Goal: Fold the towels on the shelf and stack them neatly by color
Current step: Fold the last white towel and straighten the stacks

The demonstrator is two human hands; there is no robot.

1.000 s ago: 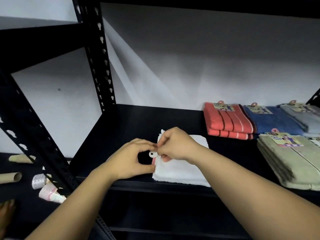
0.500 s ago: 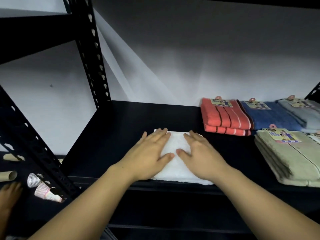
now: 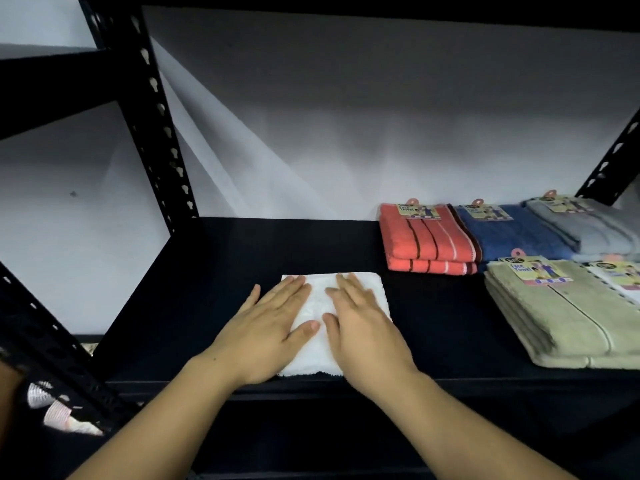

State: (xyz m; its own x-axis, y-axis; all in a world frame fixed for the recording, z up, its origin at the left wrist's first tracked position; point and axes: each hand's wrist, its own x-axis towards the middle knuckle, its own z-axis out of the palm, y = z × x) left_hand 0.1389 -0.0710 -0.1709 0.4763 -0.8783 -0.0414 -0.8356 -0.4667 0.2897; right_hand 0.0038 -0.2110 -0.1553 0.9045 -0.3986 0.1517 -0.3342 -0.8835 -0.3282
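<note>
A folded white towel (image 3: 370, 289) lies near the front edge of the black shelf (image 3: 214, 271). My left hand (image 3: 266, 330) presses flat on its left half, fingers straight. My right hand (image 3: 363, 327) presses flat on its right half, fingers straight too. At the back right sit folded stacks with paper labels: an orange striped towel stack (image 3: 427, 239), a blue towel (image 3: 516, 233) and a grey towel (image 3: 588, 225). A beige towel stack (image 3: 568, 317) lies in front of them on the right.
A black perforated upright post (image 3: 156, 123) stands at the shelf's back left, another (image 3: 609, 161) at the back right. Striped paper cups (image 3: 59, 412) lie on a lower level at the left. A white-labelled towel (image 3: 620, 278) peeks in at the right edge.
A second ago both hands pinched a small tag at the white towel's left edge. They then let go and laid flat on the towel, where they have slid slightly forward since.
</note>
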